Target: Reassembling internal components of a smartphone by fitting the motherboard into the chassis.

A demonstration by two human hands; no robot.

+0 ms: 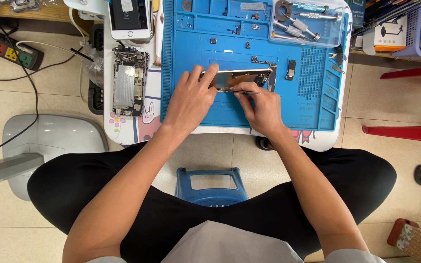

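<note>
Head view, taken from left to right: a power strip point(10, 50) is seen on the floor, then an opened phone chassis point(129, 81) on the white table point(123, 131), its parts too small to be made out. On the blue repair mat point(196, 44), a gold phone frame point(242, 78) is steadied by the left hand point(191, 100), fingers curled on its left end, which is thereby hidden. Thin tweezers point(244, 91) are pinched by the right hand point(264, 109) against the frame's lower edge. Screwdrivers point(300, 24) are kept in a clear tray point(337, 36), partly cut off above.
</note>
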